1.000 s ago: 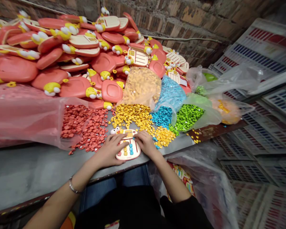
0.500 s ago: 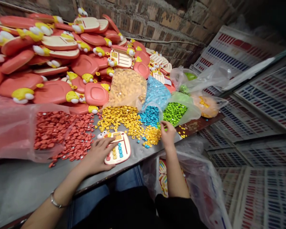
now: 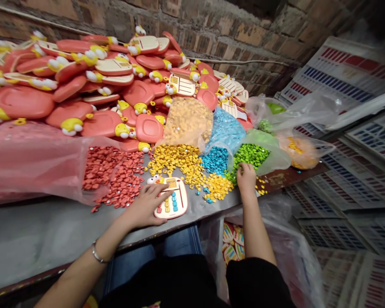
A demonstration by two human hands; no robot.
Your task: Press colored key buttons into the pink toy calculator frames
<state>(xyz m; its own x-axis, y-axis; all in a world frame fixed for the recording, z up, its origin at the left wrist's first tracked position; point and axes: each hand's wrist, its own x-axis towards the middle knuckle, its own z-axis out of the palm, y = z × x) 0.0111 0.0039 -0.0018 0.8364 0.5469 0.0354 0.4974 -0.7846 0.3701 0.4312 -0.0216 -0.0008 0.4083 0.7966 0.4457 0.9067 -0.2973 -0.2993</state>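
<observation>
My left hand (image 3: 149,203) lies over the left side of a cream and red toy calculator (image 3: 179,198), fingers across its face and thumb along its lower edge, holding it against the table. The toy has a yellow-and-white animal head at its top. Blue and yellow buttons fill rows on its face, with a red one at lower left. My right hand (image 3: 247,179) is at the near edge of the small green buttons (image 3: 252,155), its fingers bent together; whatever is between them is hidden. Loose yellow buttons (image 3: 218,187) lie just left of it.
Red buttons (image 3: 122,177) spill from a pink plastic bag (image 3: 45,167) at left. Blue buttons (image 3: 214,159) lie between yellow and green ones. Red toy casings (image 3: 102,124) are heaped behind. A plastic-lined bin (image 3: 276,239) holds toys below the table's right edge; stacked crates (image 3: 333,171) stand at right.
The view has swung left, so everything appears farther right. My right hand has moved slightly away from the yellow buttons into the edge of the green pile. My left hand stays on the toy calculator.
</observation>
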